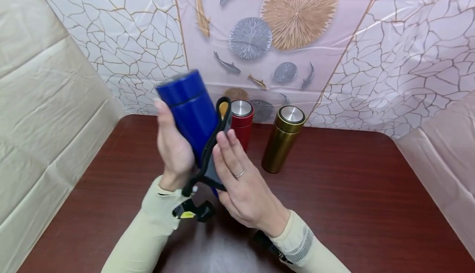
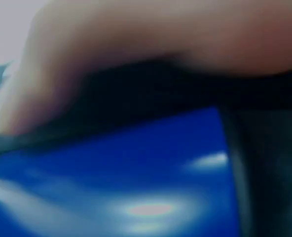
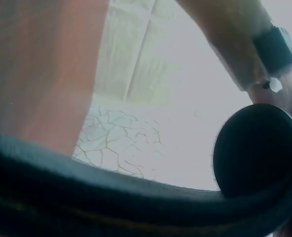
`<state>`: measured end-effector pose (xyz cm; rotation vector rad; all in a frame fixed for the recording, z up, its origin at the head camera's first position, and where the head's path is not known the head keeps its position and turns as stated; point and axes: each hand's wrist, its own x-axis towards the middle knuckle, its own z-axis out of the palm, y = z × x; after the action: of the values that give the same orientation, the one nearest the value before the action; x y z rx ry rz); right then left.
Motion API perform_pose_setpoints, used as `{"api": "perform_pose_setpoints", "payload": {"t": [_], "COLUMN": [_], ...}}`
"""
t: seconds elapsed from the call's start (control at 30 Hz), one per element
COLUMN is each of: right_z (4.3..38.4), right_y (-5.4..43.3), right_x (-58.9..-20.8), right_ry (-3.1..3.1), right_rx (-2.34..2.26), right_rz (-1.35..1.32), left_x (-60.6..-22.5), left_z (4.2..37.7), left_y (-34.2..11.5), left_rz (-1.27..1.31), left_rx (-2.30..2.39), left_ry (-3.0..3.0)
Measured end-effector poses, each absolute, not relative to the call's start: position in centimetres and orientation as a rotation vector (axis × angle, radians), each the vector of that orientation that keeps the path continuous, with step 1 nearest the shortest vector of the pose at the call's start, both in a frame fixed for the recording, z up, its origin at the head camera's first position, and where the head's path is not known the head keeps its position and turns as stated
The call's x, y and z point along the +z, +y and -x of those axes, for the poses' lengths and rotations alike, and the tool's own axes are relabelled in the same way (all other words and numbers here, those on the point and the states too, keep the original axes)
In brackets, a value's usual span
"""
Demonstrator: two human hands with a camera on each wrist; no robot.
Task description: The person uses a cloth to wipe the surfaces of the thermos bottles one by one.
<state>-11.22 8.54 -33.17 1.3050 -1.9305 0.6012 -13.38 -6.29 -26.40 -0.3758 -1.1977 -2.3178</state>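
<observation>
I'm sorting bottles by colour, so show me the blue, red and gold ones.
Blue bottle (image 1: 194, 120), head view: the bare side of its body.
Red bottle (image 1: 243, 132), head view: its upper body, below the lid.
Gold bottle (image 1: 280, 145), head view: the middle of its body.

Your L hand's (image 1: 176, 153) fingers are mostly hidden behind the blue bottle (image 1: 191, 116); gray cloth (image 1: 210, 170) + your R hand (image 1: 246, 186) hide much of its lower pt. & the red bottle's (image 1: 243, 121) base. L wrist cam's blurred; R wrist cam's bottom edge crops the cloth.

Blue flask (image 1: 193, 120), tilted, black-edged grey cloth (image 1: 211, 170) against it
</observation>
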Motion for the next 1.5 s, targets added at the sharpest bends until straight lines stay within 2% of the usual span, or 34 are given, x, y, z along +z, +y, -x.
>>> {"api": "perform_pose_setpoints", "payload": {"t": [0.27, 0.47, 0.8, 0.97, 1.17, 1.37, 1.5], "right_z": [10.7, 10.6, 10.6, 11.1, 11.5, 11.7, 11.6], "right_y": [7.8, 7.7, 8.5, 9.3, 10.8, 11.1, 10.6], "right_x": [-34.3, -34.5, -33.3, -31.9, -30.7, -30.5, -30.8], "right_ry": [-2.027, -2.040, -2.062, -1.997, -1.937, -1.941, -1.926], "right_rx": [0.352, 0.317, 0.414, 0.626, 0.792, 0.834, 0.817], "right_rz": [-1.366, -1.380, -1.314, -1.247, -1.098, -1.064, -1.105], "left_x": [-24.0, -23.9, -26.0, -28.0, -30.5, -31.2, -30.6], "left_z": [13.7, 13.6, 13.5, 13.0, 12.7, 12.7, 13.0], "left_y": [-10.2, -10.8, -7.0, -4.0, -1.7, -1.5, -2.2], "left_rz": [0.304, 0.269, 0.232, 0.374, 0.596, 0.522, 0.539], "left_rx": [-2.341, -2.377, -2.333, -2.381, -2.088, -1.993, -2.027], "left_ry": [-1.043, -1.003, -1.195, -1.287, -1.729, -1.896, -1.791]}}
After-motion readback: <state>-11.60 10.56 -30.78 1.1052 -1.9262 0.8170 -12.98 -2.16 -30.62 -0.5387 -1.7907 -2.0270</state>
